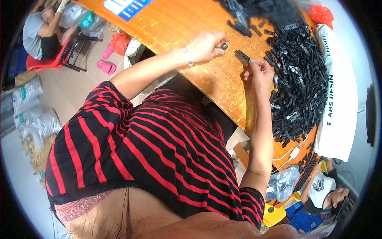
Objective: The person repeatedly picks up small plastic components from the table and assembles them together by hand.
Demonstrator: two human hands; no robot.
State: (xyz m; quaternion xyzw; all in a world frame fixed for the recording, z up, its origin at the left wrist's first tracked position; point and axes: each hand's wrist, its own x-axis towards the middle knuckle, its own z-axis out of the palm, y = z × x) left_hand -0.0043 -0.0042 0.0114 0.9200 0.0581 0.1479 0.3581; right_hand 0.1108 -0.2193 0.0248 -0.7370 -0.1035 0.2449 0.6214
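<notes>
Over the orange wooden table, my left hand pinches a small dark piece between its fingertips. My right hand is closed on one end of a slim black plastic part, which points toward the left hand. A short gap separates the two pieces. Just right of my right hand spreads a big heap of black plastic parts, some with shiny metal-looking bits. Beyond the hands lie several longer black parts, blurred toward the top edge.
A white printed sack borders the heap on the right. A blue and white sheet lies at the table's far left. White cable and a clear plastic bag sit lower right. Two people are nearby.
</notes>
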